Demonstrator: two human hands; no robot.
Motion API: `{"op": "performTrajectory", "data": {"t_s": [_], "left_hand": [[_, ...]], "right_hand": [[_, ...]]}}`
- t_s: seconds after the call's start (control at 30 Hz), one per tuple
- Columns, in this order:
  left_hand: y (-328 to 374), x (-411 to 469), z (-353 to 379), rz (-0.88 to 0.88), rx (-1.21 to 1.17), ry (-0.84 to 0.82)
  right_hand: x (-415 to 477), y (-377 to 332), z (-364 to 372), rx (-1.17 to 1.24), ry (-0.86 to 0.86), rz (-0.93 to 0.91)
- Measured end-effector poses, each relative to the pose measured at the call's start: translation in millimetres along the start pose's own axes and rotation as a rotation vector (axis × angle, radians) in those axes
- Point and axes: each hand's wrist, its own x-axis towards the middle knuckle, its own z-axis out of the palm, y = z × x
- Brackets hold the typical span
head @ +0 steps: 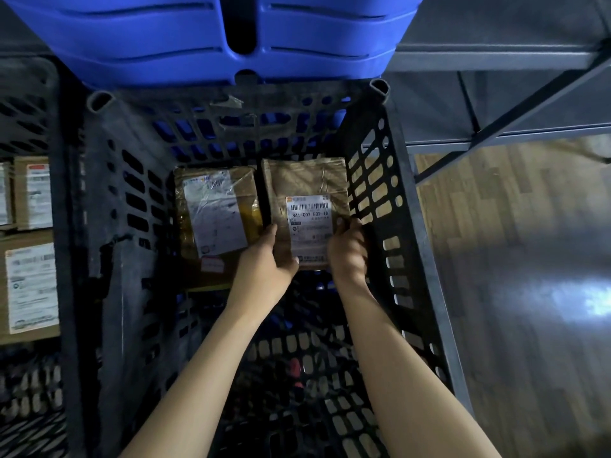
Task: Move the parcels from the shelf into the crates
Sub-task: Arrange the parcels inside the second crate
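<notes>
Head view. Black perforated crate (390,200), seen from above, both forearms reaching down into it.

Item 1: brown parcel (307,183) with white barcode label, lying at the far right of the crate floor, its right edge close against the crate's right wall. Left hand (267,259) grips its near left edge, thumb on top and fingers curled beneath; right hand (348,249) clasps its near right edge, fingers wrapped round the side (both hands closed on this same parcel).

Item 2: taped parcel (215,213), brown card under clear wrap, white label face up, lying flat just beside item 1 on the left, a narrow dark gap between them.

Item 3: neighbouring crate (29,104), black, at the left edge of the frame, holding labelled boxes (31,285) stacked flat.

Item 4: blue plastic bins (165,38), nested, beyond the crate's far wall.

Item 5: grey metal shelf (496,57), upper right, above wood-pattern floor (512,259).
</notes>
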Motion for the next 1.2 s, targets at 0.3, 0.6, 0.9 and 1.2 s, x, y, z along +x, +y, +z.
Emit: {"op": "performTrajectory", "data": {"t_s": [0.3,0.6,0.9,1.2], "left_hand": [[3,-1,2,-0.009,0.069,-0.057],[8,-13,-21,-0.019,-0.051,-0.055],[51,-44,-107,0.101,-0.113,0.074],[111,-94,-200,0.256,-0.094,0.272]], "right_hand": [[-20,10,-4,0.006,-0.003,-0.14],[-53,-10,-32,-0.01,0.023,-0.426],[-108,-68,-81,0.071,-0.091,-0.523],[-170,-159,-135,0.011,-0.017,-0.808]]}}
